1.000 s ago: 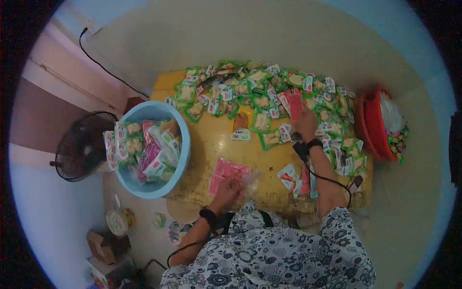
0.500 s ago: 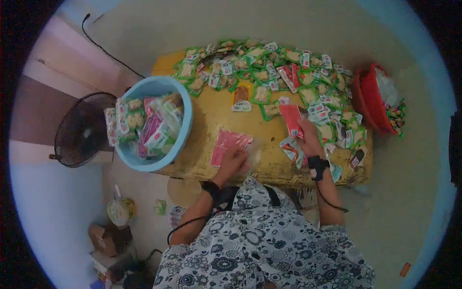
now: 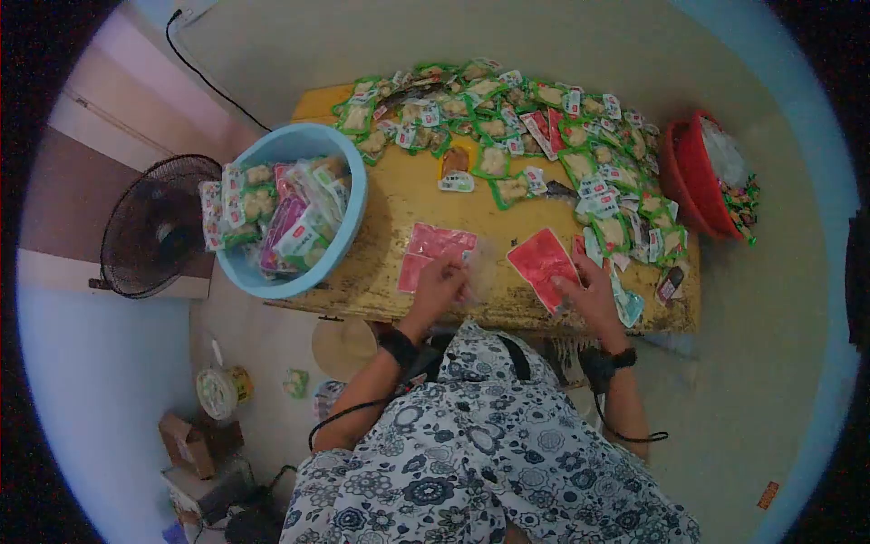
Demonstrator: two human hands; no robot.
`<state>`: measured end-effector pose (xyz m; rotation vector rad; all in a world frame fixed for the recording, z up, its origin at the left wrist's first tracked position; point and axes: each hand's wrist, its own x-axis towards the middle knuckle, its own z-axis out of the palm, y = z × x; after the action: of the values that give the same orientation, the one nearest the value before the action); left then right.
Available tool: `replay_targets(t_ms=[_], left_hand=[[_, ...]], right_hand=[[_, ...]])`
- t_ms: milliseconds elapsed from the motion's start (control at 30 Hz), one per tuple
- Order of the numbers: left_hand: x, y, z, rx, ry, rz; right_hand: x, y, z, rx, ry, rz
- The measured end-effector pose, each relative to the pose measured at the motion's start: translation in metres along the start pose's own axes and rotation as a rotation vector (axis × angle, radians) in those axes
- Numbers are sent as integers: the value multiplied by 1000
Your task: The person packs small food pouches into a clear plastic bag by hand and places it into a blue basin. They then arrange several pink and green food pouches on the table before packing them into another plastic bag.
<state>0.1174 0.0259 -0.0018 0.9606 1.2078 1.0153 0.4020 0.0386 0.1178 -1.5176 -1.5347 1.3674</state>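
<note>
My left hand [image 3: 441,286] is closed on the edge of a clear plastic bag [image 3: 487,272], near the table's front edge. Under and beside that bag lies a flat pink packet [image 3: 435,247]. In my right hand [image 3: 591,295] is a red packet [image 3: 542,265], gripped at its lower right side and held flat above the yellow table [image 3: 390,204]. Just right of my right hand lies a light blue-green packet [image 3: 627,304]. A yellow packet [image 3: 456,166] and a green packet of pale food [image 3: 510,189] lie farther back.
Many green packets [image 3: 580,166] are heaped along the back and right of the table. A blue basin [image 3: 357,218] of packets stands at the left, beside a fan [image 3: 149,231]. Red basins [image 3: 693,181] stand at the right. A small dark packet [image 3: 671,283] lies near the right corner.
My right hand has drawn the red packet toward me and left, and its face now lies flatter to view. My left hand stays by the clear bag. The view has shifted slightly.
</note>
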Motion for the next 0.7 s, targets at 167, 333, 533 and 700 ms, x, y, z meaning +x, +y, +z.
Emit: replay_targets(t_ms=[167, 333, 533, 700], left_hand=[[-4, 9, 3, 112, 34, 115], [-10, 27, 11, 213, 48, 171], [-9, 19, 9, 317, 145, 364], [-14, 27, 7, 236, 198, 348]], right_hand=[[21, 66, 20, -240, -6, -228], [54, 88, 48, -381, -108, -220], [83, 57, 78, -185, -259, -33], [102, 70, 71, -154, -264, -44]])
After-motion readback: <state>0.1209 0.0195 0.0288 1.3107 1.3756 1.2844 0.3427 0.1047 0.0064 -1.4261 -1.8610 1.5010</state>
